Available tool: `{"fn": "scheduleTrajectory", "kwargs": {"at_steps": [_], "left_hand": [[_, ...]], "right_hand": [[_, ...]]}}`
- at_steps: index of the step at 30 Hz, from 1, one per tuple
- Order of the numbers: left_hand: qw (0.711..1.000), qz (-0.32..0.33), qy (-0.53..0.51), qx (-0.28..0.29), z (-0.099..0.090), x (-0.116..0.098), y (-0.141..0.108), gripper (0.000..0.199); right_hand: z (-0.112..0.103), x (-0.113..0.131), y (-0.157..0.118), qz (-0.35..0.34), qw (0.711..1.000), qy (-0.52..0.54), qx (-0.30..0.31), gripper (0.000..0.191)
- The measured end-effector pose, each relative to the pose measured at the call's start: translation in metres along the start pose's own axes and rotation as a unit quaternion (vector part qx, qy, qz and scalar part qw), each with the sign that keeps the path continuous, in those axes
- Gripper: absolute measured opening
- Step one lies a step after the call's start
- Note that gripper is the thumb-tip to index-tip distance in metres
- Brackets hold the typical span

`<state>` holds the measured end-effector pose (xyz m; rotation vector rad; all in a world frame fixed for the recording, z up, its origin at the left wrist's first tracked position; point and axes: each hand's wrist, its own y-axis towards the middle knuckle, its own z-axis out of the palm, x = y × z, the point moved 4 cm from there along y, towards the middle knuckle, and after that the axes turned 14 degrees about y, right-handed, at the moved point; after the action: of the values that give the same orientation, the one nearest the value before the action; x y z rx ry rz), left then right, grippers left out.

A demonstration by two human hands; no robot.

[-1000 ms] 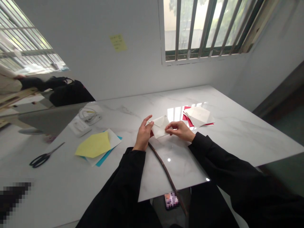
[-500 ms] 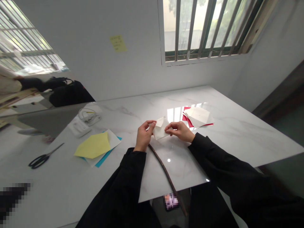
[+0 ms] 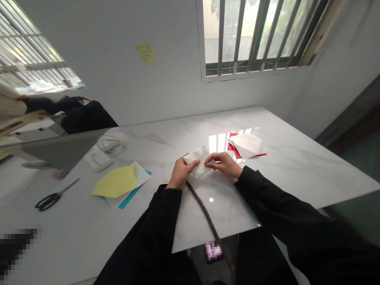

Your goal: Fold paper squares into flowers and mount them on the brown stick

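Observation:
A small piece of creased white paper [image 3: 200,157] is held between both hands, just above the marble-patterned table. My left hand [image 3: 179,172] grips its left side, with the thumb pressed on top. From the right, the fingertips of my right hand [image 3: 224,164] pinch the paper near its middle. A thin brown stick [image 3: 207,213] starts below my left hand and runs over the table's front edge. Right of my hands lie cream-white sheets [image 3: 249,145] stacked on red paper [image 3: 234,151].
At left, a yellow sheet [image 3: 117,183] lies over white and blue paper [image 3: 130,198]. Black-handled scissors [image 3: 49,202] rest farther left. Behind the sheets sit a white power strip [image 3: 97,158] and a coiled cable [image 3: 111,145]. A barred window [image 3: 249,37] is above the table.
The white paper has been turned or refolded: the flap under my left thumb now lies differently, and the thumb reaches farther across it. My right hand has barely shifted.

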<state>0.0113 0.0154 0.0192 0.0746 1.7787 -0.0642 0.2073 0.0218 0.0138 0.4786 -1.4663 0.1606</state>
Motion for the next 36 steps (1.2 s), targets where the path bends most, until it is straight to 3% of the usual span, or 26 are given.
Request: {"fn": "scheduleTrajectory", "kwargs": {"at_steps": [7, 14, 27, 36], "left_hand": [[0.999, 0.02, 0.033, -0.015, -0.003, -0.001, 0.0, 0.047], [1.0, 0.007, 0.018, -0.019, 0.001, -0.003, -0.003, 0.053], [1.0, -0.003, -0.005, -0.008, 0.003, -0.003, -0.004, 0.057], [1.0, -0.009, -0.012, -0.004, 0.005, -0.004, -0.005, 0.056]], "right_hand": [[0.002, -0.003, 0.003, -0.032, 0.999, -0.003, 0.001, 0.027], [0.006, -0.013, 0.005, -0.048, 0.999, 0.016, -0.02, 0.031], [0.003, -0.007, 0.001, -0.104, 0.989, -0.08, -0.074, 0.01], [0.005, -0.006, 0.0, -0.108, 0.988, -0.09, -0.068, 0.009]]}}
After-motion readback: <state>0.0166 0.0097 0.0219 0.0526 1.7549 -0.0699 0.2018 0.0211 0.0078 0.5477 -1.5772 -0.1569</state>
